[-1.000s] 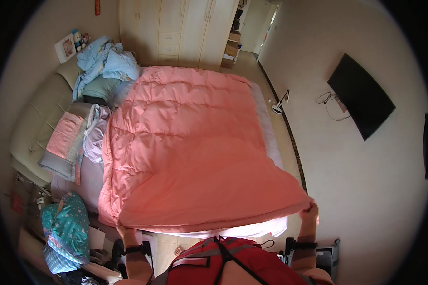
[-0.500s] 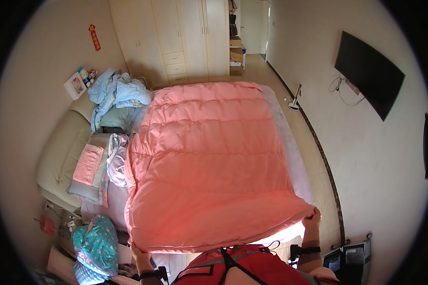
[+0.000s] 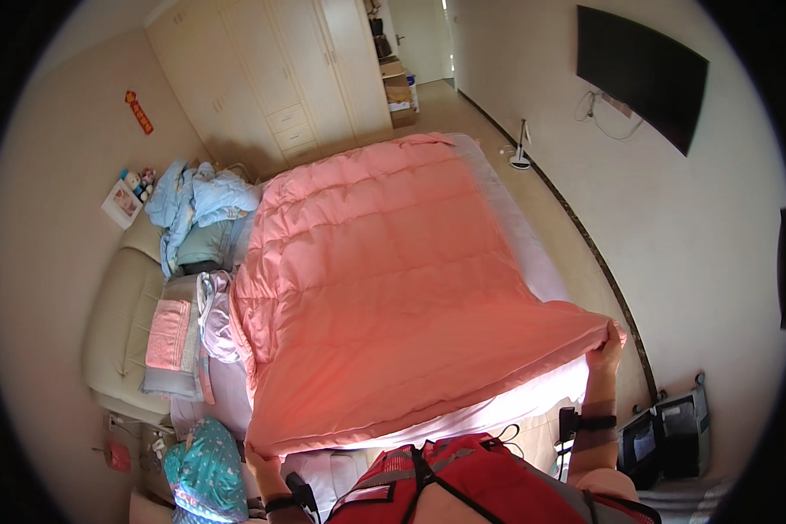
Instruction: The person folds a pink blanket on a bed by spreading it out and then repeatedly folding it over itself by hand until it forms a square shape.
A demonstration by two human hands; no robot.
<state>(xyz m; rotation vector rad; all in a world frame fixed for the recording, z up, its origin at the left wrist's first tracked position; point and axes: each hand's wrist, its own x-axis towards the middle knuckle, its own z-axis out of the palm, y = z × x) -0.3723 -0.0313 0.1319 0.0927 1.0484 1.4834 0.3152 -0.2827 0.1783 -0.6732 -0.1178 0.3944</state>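
Observation:
A pink quilted comforter (image 3: 384, 288) covers most of the bed. Its near-left corner is gripped by my left hand (image 3: 262, 463), low in the picture beside the teal bundle. Farther right and higher, my right hand (image 3: 609, 346) is closed around the near-right corner, holding it up and out beyond the mattress side. Between my hands the near edge hangs taut at a slant, and the pale lavender sheet (image 3: 506, 397) shows beneath it. The fingers of my left hand are partly hidden by the cloth.
At the headboard (image 3: 122, 323) lie a pink towel (image 3: 168, 334) on a grey pillow and a blue bunched quilt (image 3: 210, 196). A teal patterned bundle (image 3: 205, 472) sits by my left arm. An open grey case (image 3: 672, 432) stands near the right wall. A fan-like white stand (image 3: 520, 157) is on the floor.
My right hand has moved right and up, pulling its comforter corner outward and tightening the near edge. My left hand still holds its corner. The whole view has tilted and shifted.

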